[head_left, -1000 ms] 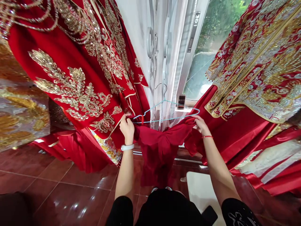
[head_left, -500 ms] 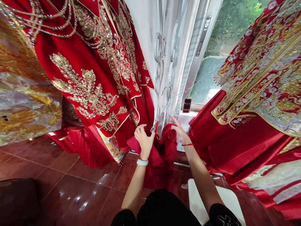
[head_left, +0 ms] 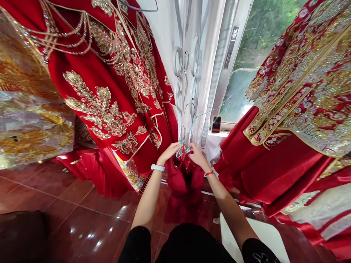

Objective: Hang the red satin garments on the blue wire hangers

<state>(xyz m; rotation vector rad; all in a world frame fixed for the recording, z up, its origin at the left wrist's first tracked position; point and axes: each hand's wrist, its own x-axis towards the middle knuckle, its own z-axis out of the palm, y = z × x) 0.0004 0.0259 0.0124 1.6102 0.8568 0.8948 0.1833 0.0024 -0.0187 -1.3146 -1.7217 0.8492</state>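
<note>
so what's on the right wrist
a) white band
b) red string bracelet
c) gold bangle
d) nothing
B: the red string bracelet circles the wrist behind the right hand, while the white band sits behind the left hand.

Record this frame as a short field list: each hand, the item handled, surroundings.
left hand: at the hanger's lower end, white wristband
right hand: at the same spot, red string bracelet
item: light blue wire hanger, tilted, meeting the top of a dark red garment
surroundings: hanging gold-embroidered red gown, gold-embroidered red robe, sheer white curtain
</note>
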